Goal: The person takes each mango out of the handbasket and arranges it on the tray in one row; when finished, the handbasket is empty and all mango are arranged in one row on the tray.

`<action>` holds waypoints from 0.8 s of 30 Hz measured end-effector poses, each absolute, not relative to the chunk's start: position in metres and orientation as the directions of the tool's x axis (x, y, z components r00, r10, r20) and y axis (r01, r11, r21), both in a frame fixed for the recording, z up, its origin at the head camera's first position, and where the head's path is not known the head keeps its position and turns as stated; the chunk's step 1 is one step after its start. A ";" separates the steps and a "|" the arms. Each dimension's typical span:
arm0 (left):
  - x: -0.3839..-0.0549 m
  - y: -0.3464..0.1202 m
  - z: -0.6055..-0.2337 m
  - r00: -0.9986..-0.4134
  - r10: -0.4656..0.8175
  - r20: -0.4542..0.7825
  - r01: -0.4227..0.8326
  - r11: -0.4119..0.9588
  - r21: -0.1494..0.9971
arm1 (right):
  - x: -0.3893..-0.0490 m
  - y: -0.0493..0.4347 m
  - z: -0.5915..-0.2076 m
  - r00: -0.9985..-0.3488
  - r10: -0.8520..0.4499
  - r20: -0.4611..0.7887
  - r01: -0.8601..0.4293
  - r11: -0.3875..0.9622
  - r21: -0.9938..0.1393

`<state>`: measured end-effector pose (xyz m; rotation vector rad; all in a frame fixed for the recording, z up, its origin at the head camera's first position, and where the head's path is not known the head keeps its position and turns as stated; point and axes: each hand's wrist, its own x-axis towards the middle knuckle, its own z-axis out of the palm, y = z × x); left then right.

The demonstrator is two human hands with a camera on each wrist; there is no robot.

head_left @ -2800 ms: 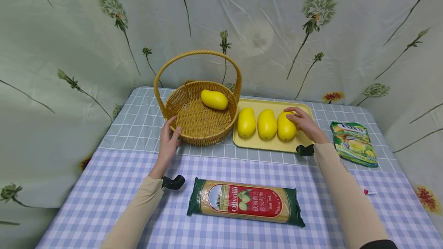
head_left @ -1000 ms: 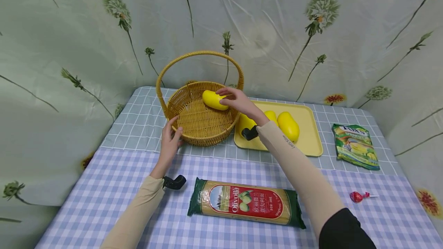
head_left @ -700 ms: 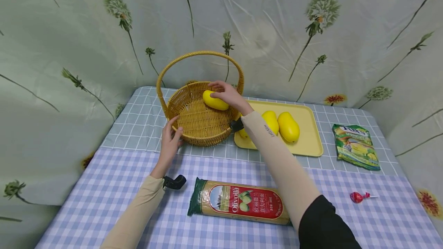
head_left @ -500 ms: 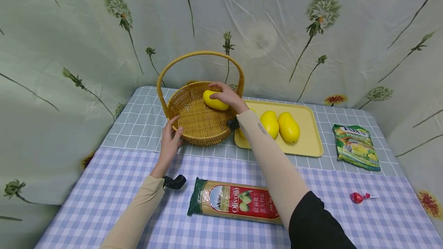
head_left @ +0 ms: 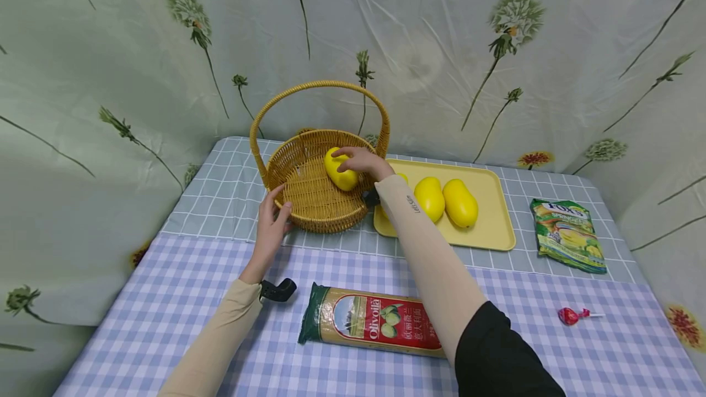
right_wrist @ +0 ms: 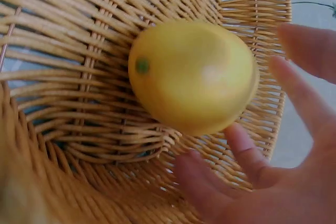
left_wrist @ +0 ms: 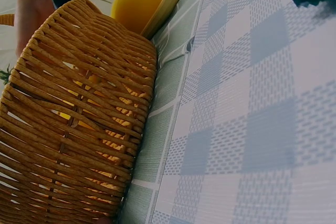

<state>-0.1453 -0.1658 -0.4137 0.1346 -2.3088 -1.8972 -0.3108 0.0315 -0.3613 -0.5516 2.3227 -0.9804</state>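
In the head view a round wicker basket (head_left: 325, 222) with a tall hoop handle stands at the back. My left hand (head_left: 267, 225) holds its near left rim, thumb and finger lying over the edge; in the left wrist view the woven wall (left_wrist: 79, 114) fills the left side. Inside the basket lies one yellow mango (head_left: 341, 173). My right hand (head_left: 361, 161) reaches in over it. In the right wrist view the fingers (right_wrist: 247, 153) are spread around the mango (right_wrist: 191, 74), one fingertip right at its underside.
Right of the basket, a yellow tray (head_left: 491, 213) carries three mangoes (head_left: 460, 203), one mostly behind the right sleeve. A spaghetti pack (head_left: 369, 320) lies in front, partly covered by that arm. A green Fox's candy bag (head_left: 568, 234) and a red lollipop (head_left: 570, 315) lie at right.
My right hand has gone from the tray to the basket. The mango there has turned from lying crosswise to pointing more toward me. The left hand stays at the rim.
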 end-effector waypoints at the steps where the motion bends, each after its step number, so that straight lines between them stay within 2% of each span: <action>1: -0.145 -0.166 -0.414 -0.985 -0.165 0.058 0.025 0.198 0.980 | -0.310 0.032 -0.361 -0.749 -0.561 -0.352 -0.140 0.653 -0.744; 8: -0.145 -0.166 -0.415 -0.985 -0.166 0.051 0.017 0.202 0.979 | -0.303 0.034 -0.360 -0.680 -0.574 -0.457 -0.019 0.636 -0.771; 14: -0.145 -0.166 -0.415 -0.985 -0.161 0.068 0.033 0.213 0.976 | -0.298 0.033 -0.360 -0.668 -0.577 -0.471 0.061 0.588 -0.807; 17: -0.145 -0.165 -0.415 -0.984 -0.161 0.072 0.037 0.212 0.977 | -0.297 0.032 -0.361 -0.690 -0.569 -0.447 0.052 0.577 -0.815; 20: -0.145 -0.165 -0.415 -0.984 -0.165 0.071 0.035 0.211 0.977 | -0.297 0.033 -0.360 -0.719 -0.590 -0.367 -0.023 0.548 -0.836; 24: -0.145 -0.165 -0.414 -0.983 -0.168 0.075 0.036 0.220 0.975 | -0.297 0.037 -0.358 -0.726 -0.632 -0.273 -0.078 0.469 -0.880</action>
